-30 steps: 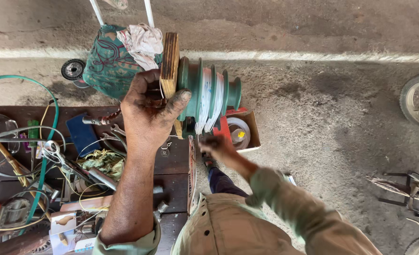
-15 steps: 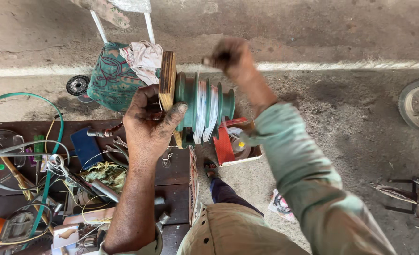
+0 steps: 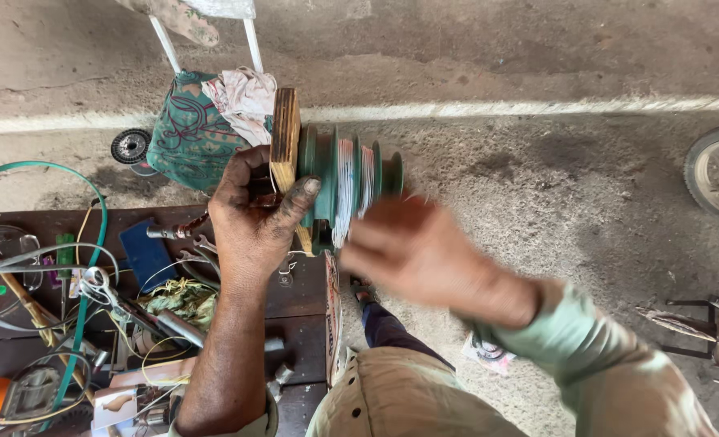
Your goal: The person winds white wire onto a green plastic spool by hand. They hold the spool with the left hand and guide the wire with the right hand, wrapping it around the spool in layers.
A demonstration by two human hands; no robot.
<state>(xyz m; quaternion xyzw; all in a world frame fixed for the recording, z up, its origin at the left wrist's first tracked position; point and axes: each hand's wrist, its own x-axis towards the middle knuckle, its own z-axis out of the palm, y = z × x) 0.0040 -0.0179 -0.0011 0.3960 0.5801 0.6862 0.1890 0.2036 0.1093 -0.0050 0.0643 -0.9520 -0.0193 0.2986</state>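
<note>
Left hand (image 3: 254, 218) clenched, right hand (image 3: 424, 259) blurred

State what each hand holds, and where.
Left hand grips the wooden block beside the green spool. Right hand is blurred; cannot tell.

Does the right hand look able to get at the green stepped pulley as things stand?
Probably yes. The right hand, blurred, is right beside the green stepped pulley with nothing between them; the left hand grips only the wooden block end.
</note>
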